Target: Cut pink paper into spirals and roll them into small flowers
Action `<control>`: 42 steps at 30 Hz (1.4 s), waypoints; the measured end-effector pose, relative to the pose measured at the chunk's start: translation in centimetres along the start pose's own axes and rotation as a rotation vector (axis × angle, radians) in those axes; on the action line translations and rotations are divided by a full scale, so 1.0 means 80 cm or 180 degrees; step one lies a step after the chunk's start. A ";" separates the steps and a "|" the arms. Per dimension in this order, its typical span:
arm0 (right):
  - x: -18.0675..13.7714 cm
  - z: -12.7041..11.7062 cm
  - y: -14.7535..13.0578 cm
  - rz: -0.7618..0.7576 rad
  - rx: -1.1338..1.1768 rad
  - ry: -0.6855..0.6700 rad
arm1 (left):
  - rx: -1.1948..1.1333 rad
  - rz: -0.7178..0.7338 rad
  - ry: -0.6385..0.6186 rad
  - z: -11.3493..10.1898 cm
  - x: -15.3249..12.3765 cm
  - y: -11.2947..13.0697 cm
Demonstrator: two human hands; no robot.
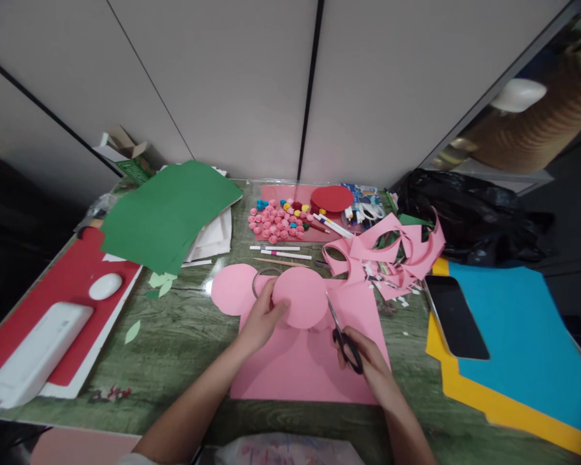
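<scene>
My left hand point(266, 318) pinches the left edge of a round pink paper disc point(301, 297), thumb on top. In my right hand point(365, 358) is a pair of scissors point(347, 349) with black handles, its blades close to the disc's right edge. Whether the blades touch the paper I cannot tell. Beneath both hands lies a large pink sheet point(310, 374). A second pink disc point(232, 290) rests at the sheet's upper left, and a dark ring point(256, 278) shows beside my left fingers.
Pink offcuts point(397, 252) pile up behind my right hand. Small rolled paper flowers point(275, 219) and white pens point(285, 254) lie at the back. Green sheets point(164, 213) are at left, near a white device point(43, 349). A phone point(458, 316) rests on blue paper point(523, 336) at right.
</scene>
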State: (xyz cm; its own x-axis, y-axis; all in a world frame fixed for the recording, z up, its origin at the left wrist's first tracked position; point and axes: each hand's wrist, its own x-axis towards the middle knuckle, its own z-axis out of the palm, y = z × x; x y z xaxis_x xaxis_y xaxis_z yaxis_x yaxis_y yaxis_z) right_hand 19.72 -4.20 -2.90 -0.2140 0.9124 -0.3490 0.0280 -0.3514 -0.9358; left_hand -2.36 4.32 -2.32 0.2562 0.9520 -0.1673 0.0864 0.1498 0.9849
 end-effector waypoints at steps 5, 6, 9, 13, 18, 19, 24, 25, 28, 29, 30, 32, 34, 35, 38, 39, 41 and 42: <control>0.001 0.000 0.004 0.0037 0.0029 0.0051 | -0.0007 -0.0016 0.0006 0.001 -0.001 -0.001; 0.001 0.000 0.005 0.0037 0.0032 0.0052 | -0.0005 -0.0013 0.0017 0.001 -0.001 -0.001; 0.001 0.000 0.008 0.0040 0.0010 0.0045 | 0.0016 -0.0022 0.0035 0.000 0.000 -0.002; 0.002 0.001 0.007 0.0024 -0.0049 0.0074 | 0.0035 -0.0003 0.0078 0.000 0.000 -0.002; 0.002 0.006 0.001 0.0037 -0.0113 0.0068 | 0.0033 0.0077 0.0176 0.000 0.001 -0.003; 0.002 0.006 0.001 0.0031 -0.0118 0.0063 | 0.0039 0.0099 0.0188 0.000 0.002 -0.003; 0.001 0.010 0.002 0.0056 -0.0145 0.0078 | 0.0109 0.0223 0.0309 0.001 0.002 -0.003; 0.001 0.010 0.003 0.0054 -0.0132 0.0090 | 0.0113 0.0232 0.0325 0.001 0.002 -0.003; 0.001 0.012 0.004 0.0022 -0.0063 0.0114 | 0.0079 0.0197 0.0321 0.004 0.001 -0.004; 0.001 0.013 0.004 0.0007 -0.0037 0.0117 | 0.0063 0.0163 0.0307 0.005 0.000 -0.004; 0.000 0.014 0.003 -0.0007 -0.0013 0.0119 | 0.0054 0.0124 0.0293 0.005 -0.001 -0.004; 0.000 0.014 0.003 -0.0029 0.0028 0.0107 | 0.0064 0.0057 0.0263 0.006 -0.003 -0.003; 0.000 0.015 0.003 -0.0045 0.0068 0.0096 | 0.0086 0.0039 0.0225 0.007 -0.004 -0.001; 0.000 0.015 0.003 -0.0045 0.0079 0.0088 | 0.0094 0.0053 0.0202 0.007 -0.004 0.000; 0.000 0.015 0.006 -0.0040 0.0102 0.0113 | 0.0101 0.0100 0.0106 0.007 -0.003 0.002; 0.000 0.015 0.007 -0.0032 0.0109 0.0120 | 0.0108 0.0106 0.0086 0.007 -0.003 0.002; 0.000 0.015 0.008 -0.0014 0.0119 0.0122 | 0.0122 0.0104 0.0052 0.007 -0.003 0.002; -0.001 0.015 0.008 -0.0007 0.0120 0.0117 | 0.0124 0.0101 0.0045 0.007 -0.003 0.002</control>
State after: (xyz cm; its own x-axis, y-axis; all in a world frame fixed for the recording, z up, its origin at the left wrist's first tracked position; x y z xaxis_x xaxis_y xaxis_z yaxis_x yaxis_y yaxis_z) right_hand 18.57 -4.73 -3.43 -0.1781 0.9200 -0.3490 -0.0094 -0.3562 -0.9343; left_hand -1.87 3.98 -2.16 0.2457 0.9599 -0.1350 0.1158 0.1092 0.9873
